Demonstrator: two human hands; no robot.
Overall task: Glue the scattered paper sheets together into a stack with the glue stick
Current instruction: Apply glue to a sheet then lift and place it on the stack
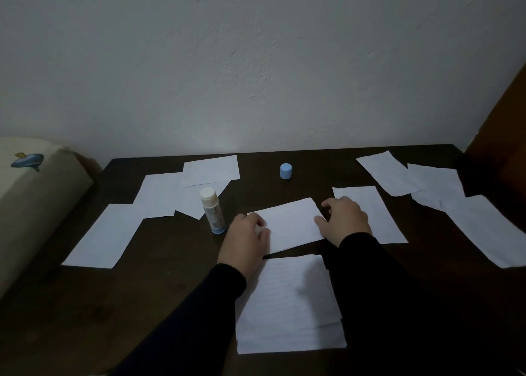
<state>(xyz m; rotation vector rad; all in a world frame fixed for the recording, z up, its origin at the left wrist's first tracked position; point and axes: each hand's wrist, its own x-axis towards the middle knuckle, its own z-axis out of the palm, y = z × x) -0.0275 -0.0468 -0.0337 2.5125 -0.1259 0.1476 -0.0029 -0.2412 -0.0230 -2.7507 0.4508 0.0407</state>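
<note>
Two hands meet on one lined sheet [290, 222] that lies tilted at the middle of the dark table [170, 290]. The left hand [246, 237] covers the sheet's left edge, its fingers curled over the corner with the thumb against the paper, so it grips that edge. The right hand [345, 220] sits at the sheet's right edge, thumb on the paper's corner and fingers bent downward; part of the hand lies over a neighbouring sheet [378, 213] to the right, and whether the fingers pinch the middle sheet or only press on it cannot be told. Both forearms wear dark sleeves. Just nearer the person, between the arms, lies a stack of sheets [287, 307] with offset lower edges. The glue stick [212, 210] stands upright just left of the left hand, uncapped, its white tip up. Its blue cap [285, 171] stands apart, farther back near the wall [256, 62]. Loose sheets overlap in a group at the left [159, 196], with one more nearer the left front [105, 236], and another group spreads along the right side [438, 185]. A cream cushion with a blue fish print [27, 160] rests beside the table's left end.
</note>
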